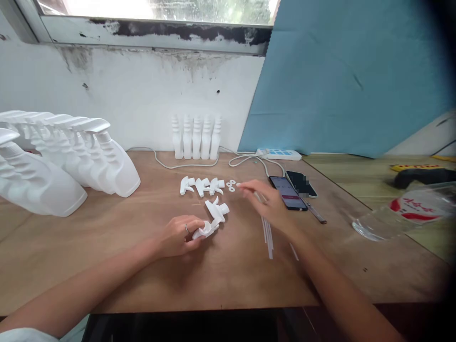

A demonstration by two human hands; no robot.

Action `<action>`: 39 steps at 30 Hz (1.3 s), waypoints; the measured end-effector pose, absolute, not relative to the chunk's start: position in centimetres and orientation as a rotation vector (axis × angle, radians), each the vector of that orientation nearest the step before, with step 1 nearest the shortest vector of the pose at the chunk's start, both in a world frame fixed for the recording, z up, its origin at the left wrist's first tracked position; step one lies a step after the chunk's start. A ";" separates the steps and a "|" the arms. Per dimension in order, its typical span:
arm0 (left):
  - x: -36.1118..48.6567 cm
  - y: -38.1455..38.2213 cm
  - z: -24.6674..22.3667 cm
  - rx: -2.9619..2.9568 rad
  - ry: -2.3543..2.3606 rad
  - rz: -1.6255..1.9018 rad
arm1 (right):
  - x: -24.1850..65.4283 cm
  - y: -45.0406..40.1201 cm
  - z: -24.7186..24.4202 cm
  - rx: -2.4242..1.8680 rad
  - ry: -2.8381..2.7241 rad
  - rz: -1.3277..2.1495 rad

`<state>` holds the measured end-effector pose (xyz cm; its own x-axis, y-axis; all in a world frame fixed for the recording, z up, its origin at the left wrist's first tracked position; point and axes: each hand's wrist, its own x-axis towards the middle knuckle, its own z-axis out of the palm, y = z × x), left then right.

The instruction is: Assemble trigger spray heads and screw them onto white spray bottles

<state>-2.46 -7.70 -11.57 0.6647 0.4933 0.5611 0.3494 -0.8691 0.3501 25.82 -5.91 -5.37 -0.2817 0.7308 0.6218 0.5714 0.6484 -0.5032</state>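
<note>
My left hand (pixel 183 235), with a ring on one finger, grips a white trigger spray head (pixel 205 230) low over the wooden table. Just beyond it lies another white spray head (pixel 217 209), touching or nearly touching the held one. My right hand (pixel 265 199) has its fingertips pinched on a small white washer (pixel 238 185). Left of those fingertips are several loose white washers (pixel 231 189). A row of 3 spray heads (pixel 202 186) lies to their left. Beneath my right hand several thin clear dip tubes (pixel 267 237) lie on the table, partly hidden by the hand and forearm.
White bottles (pixel 121 171) stand in rows at the left, and several slim ones (pixel 196 137) stand against the wall. On the right are a phone (pixel 288 192), a second dark phone (pixel 302 184), a power strip (pixel 280 154) with cables and a clear plastic bottle (pixel 384 221).
</note>
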 end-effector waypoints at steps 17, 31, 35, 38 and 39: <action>-1.9 -7.9 -11.6 2.478 0.815 0.826 | 33.0 -12.3 -9.3 -2.246 -1.538 0.277; -1.9 -7.8 -10.9 2.257 0.766 0.774 | 19.3 -10.8 -3.7 -0.681 -1.162 1.270; -1.9 -7.7 -11.2 2.285 0.753 0.805 | 15.4 -9.8 -3.7 -0.533 -1.117 1.499; -2.0 -7.5 -11.8 2.315 0.749 0.848 | 13.6 -8.9 -4.2 -0.520 -1.144 1.601; -2.0 -7.4 -12.0 2.324 0.741 0.866 | 13.2 -8.6 -4.5 -0.516 -1.155 1.611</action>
<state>-1.97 -7.42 -12.00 0.6410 0.6516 0.4055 0.3002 -0.6991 0.6489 13.18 -8.64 -4.51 -0.3667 0.9060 0.2113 -0.4911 0.0043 -0.8711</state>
